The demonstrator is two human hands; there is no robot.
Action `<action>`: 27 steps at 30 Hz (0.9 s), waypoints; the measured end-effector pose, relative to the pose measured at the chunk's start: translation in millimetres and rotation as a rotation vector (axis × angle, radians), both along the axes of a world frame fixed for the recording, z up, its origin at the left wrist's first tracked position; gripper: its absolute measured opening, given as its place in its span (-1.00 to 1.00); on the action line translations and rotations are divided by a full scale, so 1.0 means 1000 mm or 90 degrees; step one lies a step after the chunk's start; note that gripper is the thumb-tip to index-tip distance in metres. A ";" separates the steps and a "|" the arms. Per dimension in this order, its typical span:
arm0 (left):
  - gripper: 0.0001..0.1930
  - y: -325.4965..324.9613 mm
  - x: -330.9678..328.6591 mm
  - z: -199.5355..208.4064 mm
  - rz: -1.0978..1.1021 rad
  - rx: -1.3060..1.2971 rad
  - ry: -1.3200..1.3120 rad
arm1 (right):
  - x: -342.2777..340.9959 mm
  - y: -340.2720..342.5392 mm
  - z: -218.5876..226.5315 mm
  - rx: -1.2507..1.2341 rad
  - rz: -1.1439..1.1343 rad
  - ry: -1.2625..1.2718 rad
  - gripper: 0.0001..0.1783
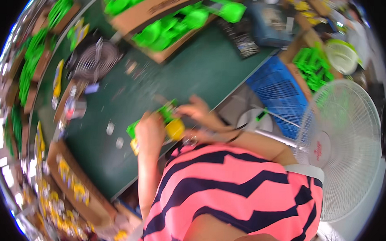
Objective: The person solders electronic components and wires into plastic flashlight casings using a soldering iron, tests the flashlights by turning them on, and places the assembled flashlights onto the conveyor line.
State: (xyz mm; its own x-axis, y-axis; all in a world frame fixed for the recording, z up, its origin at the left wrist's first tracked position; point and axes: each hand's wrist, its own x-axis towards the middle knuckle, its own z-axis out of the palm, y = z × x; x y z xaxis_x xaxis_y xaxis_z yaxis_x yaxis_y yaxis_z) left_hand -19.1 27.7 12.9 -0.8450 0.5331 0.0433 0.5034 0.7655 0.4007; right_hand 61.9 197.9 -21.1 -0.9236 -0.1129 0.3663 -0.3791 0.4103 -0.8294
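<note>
Over the counter [203,74], a green part [165,112] is being grasped by left hand [151,129], best steadily; right hand [197,111]'s grip is unclear.

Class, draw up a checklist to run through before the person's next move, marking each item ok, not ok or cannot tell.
1. Left grip on the green piece: ok, it appears closed over it, green showing on both sides.
2. Right grip close to the work: ok, it is at the piece's right end.
3. Right fingers touching the piece: cannot tell, the picture is blurred there.
4. Yellow round part joined to the green piece: cannot tell.
5. Tabletop free of loose bits: not ok, small pale pieces lie left of the left grip.
6. Cardboard box stocked: ok, green parts lie inside.
</note>
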 end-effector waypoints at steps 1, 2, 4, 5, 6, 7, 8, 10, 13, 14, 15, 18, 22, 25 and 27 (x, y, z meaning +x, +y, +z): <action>-0.93 0.002 0.001 0.003 0.001 -0.015 -0.002 | 0.002 -0.003 -0.002 0.023 0.042 -0.019 -0.27; -0.94 0.002 0.002 0.006 -0.009 -0.014 0.019 | 0.003 -0.007 -0.003 0.025 0.069 -0.047 -0.21; -0.98 0.004 0.003 0.011 -0.026 -0.012 0.033 | 0.004 -0.009 -0.003 0.027 0.113 -0.090 -0.19; -0.98 0.004 0.004 0.012 -0.029 -0.014 0.030 | 0.005 -0.010 -0.003 0.044 0.104 -0.094 -0.20; -0.97 0.003 0.005 0.012 -0.022 -0.008 0.023 | 0.005 -0.011 -0.003 0.046 0.101 -0.086 -0.20; -0.96 0.003 0.005 0.011 -0.018 0.004 0.025 | 0.005 -0.011 -0.003 0.038 0.099 -0.071 -0.21; -0.96 0.002 0.007 0.010 -0.012 -0.002 0.021 | 0.005 -0.012 -0.004 0.027 0.090 -0.078 -0.23; -0.95 0.000 0.009 0.008 -0.002 0.047 0.014 | 0.004 -0.011 -0.004 0.037 0.104 -0.050 -0.25; -0.87 -0.008 0.022 0.009 0.014 0.144 0.042 | 0.001 -0.004 -0.002 0.023 0.119 -0.044 -0.26; -0.82 -0.011 0.028 0.009 0.044 0.213 0.093 | -0.001 -0.001 -0.001 0.021 0.111 -0.020 -0.26; -0.76 -0.016 0.037 0.011 0.121 0.269 0.038 | -0.004 0.005 0.001 0.028 0.105 -0.004 -0.26; -0.71 -0.023 0.050 0.005 0.169 0.367 -0.062 | -0.019 0.020 0.006 0.042 0.098 0.004 -0.25; -0.85 -0.014 0.047 -0.015 0.092 0.302 0.114 | -0.037 0.027 0.008 0.038 0.144 -0.028 -0.28; -0.87 -0.007 0.042 -0.021 0.063 0.280 0.168 | -0.037 0.028 0.005 0.027 0.148 -0.019 -0.25; -0.88 -0.005 0.041 -0.020 0.058 0.214 0.151 | -0.033 0.025 0.003 0.029 0.120 0.004 -0.25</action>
